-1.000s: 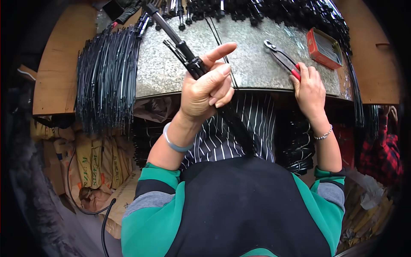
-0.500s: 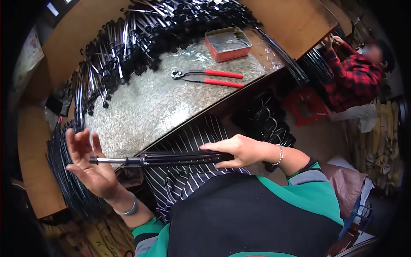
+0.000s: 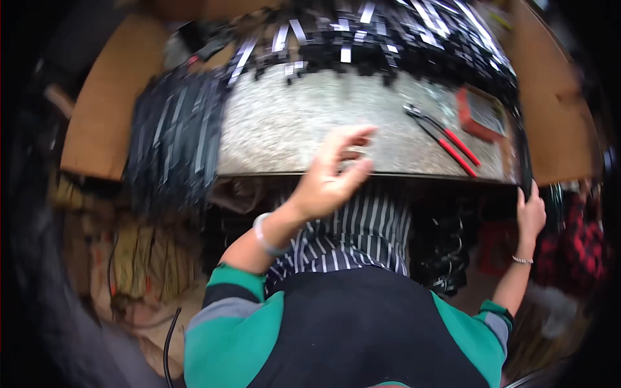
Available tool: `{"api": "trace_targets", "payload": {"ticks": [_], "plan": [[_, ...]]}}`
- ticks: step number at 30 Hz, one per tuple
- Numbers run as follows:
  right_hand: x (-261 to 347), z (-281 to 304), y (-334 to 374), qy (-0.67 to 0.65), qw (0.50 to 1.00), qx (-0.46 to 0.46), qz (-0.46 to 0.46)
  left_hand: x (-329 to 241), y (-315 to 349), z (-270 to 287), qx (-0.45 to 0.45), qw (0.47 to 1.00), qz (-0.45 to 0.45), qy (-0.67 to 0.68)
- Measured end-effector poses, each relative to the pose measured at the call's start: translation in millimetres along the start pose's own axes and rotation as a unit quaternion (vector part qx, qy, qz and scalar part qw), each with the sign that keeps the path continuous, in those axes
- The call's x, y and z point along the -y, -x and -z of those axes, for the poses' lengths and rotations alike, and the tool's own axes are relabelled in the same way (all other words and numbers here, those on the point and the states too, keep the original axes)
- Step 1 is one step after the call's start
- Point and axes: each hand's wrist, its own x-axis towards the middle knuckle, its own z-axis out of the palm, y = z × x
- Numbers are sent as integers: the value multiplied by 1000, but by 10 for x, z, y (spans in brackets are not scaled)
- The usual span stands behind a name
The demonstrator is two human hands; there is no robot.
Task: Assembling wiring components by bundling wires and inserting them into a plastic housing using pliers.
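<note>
My left hand [image 3: 331,178] hovers over the near edge of the table, fingers loosely curled and apart from the thumb, with nothing in it. Out at the table's right end, my right hand [image 3: 532,216] has its thumb and fingers on either side of the end of a long black umbrella frame [image 3: 525,165]. The rest of that frame blurs into the dark edge there. Red-handled pincers [image 3: 446,141] lie on the table, jaws toward the far left. Beside them stands a red open box [image 3: 480,115] of thin metal pieces.
A heap of black and silver umbrella frames [image 3: 362,39] spans the back of the table [image 3: 278,129]. Several dark frames [image 3: 174,136] hang over its left end. Under the table at right are black bundles [image 3: 443,249]. A person in a checked shirt [image 3: 579,249] is at far right.
The view has swung left. The umbrella frame held across my lap has moved with my right hand to the table's right end. My left hand has come away from its shaft.
</note>
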Motion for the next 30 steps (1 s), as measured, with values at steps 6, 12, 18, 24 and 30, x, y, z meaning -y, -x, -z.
{"api": "trace_targets", "payload": {"ticks": [6, 12, 18, 24, 30], "plan": [[-238, -745, -447, 174, 983, -62, 3, 25, -131, 347, -55, 939, -64, -332], [-375, -662, -717, 78, 988, 114, -65, 22, -241, 2007, -263, 629, 132, -719], [-582, -1044, -1006, 35, 985, 111, -125, -106, -293, 2594, -279, 572, 377, -672], [422, -104, -408, -144, 984, -82, 72, 47, -252, 2646, -313, 583, 363, -656], [1670, 451, 440, -364, 886, -41, 284, 93, -182, 2676, -273, 622, 316, -662]]}}
